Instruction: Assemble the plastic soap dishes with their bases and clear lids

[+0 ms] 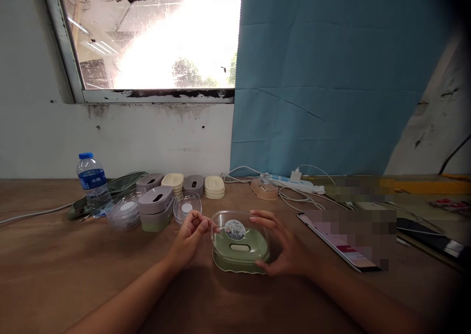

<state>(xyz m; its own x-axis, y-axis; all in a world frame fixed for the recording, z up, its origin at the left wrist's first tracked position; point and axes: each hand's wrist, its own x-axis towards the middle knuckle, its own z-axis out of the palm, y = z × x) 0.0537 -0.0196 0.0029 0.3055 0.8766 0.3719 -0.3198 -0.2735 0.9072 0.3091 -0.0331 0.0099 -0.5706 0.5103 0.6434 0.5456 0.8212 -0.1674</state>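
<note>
A green oval plastic box with a pale slot on top stands on the table in front of me. Over it sits a clear plastic cover bearing a round printed label. My right hand is curved round the right side of the cover, fingers at its far edge and thumb low at the front. At the left edge, my left hand is closed, thumb against curled fingers, with a fingertip reaching the cover's rim. Whether the cover is fully seated on the box I cannot tell.
Behind my left hand stand grey boxes, cream stacked trays and clear covers. A water bottle stands far left. A phone-like device lies to the right, with a power strip, cables and a peach-coloured box behind.
</note>
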